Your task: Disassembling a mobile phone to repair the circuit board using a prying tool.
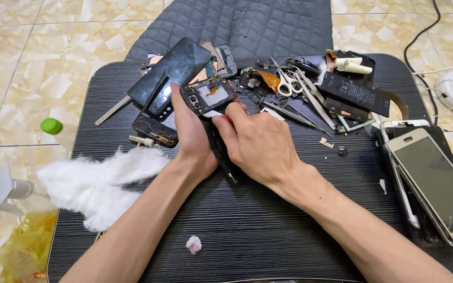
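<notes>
Dark wood-grain tabletop (pixel 268 230) on a marbled tile floor (pixel 22 57), strewn with phone parts. Left hand (pixel 192 141): grip closed around the lower end of an opened black phone body with exposed circuitry (pixel 208 96), held tilted above the tabletop's middle. Right hand (pixel 258 144): grip pinching a slim black screwdriver (pixel 220 152) against the phone body's lower edge. Nearby: white cotton wad (pixel 98 183) at left, steel scissors (pixel 288 84) and tweezers (pixel 294 114) behind, flat black battery (pixel 355 93), silver-framed smartphone (pixel 436 183) at right.
</notes>
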